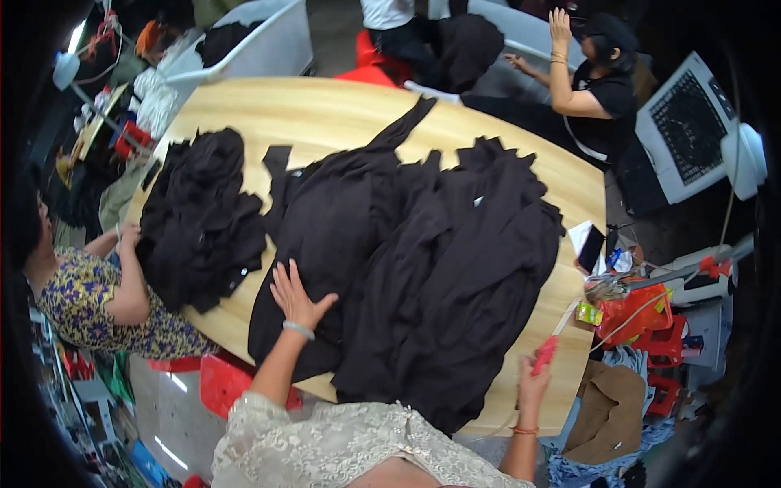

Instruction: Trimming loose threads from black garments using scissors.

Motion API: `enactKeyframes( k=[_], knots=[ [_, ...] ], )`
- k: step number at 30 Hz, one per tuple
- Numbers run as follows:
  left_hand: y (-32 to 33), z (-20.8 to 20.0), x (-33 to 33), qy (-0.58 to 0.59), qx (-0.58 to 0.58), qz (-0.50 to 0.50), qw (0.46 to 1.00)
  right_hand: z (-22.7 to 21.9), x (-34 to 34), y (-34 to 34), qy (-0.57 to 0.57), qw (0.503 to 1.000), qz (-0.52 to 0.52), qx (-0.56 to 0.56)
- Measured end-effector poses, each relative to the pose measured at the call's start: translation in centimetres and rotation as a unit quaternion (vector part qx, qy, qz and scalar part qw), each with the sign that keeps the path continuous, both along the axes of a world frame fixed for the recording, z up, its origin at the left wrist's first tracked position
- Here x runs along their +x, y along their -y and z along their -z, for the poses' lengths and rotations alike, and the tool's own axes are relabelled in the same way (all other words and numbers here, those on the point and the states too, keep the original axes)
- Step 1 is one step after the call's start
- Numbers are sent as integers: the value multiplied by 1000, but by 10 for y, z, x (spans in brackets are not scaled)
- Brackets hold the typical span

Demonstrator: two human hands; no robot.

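My left hand (299, 304) lies on a dark garment (333, 228) with its fingers spread, a pale bangle on the wrist. More black garments (468, 268) are heaped beside it to the right, covering the middle of the wooden table (561, 398). Close to the table's right edge, my right hand (533, 382) is closed round the pink handle of a slim tool (547, 351). A long pale tip points away from its handle. What kind of tool it is, I cannot tell. The right hand is apart from the garments.
A co-worker (89, 293) in a patterned top touches another black pile (199, 220) at the left. Beyond the far edge, a person in black (598, 98) raises a hand near large white bins (268, 49). A phone (591, 248) and a red bag (639, 313) lie at the right.
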State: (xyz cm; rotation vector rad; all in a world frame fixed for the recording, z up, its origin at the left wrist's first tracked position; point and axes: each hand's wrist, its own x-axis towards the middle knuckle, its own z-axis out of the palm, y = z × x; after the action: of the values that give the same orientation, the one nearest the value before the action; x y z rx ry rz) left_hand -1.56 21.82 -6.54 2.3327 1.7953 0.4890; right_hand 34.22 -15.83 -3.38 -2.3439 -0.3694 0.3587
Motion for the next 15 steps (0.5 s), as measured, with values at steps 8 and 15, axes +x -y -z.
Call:
enactKeyframes(
  k=[8, 15],
  knots=[
    [-62, 33, -52, 70, -209, -38, 975, -157, -128, -186, -413, 865, -261, 118],
    [-43, 50, -89, 150, -153, 24, 977, -8, -221, -291, -376, 868, -324, -22]
  ],
)
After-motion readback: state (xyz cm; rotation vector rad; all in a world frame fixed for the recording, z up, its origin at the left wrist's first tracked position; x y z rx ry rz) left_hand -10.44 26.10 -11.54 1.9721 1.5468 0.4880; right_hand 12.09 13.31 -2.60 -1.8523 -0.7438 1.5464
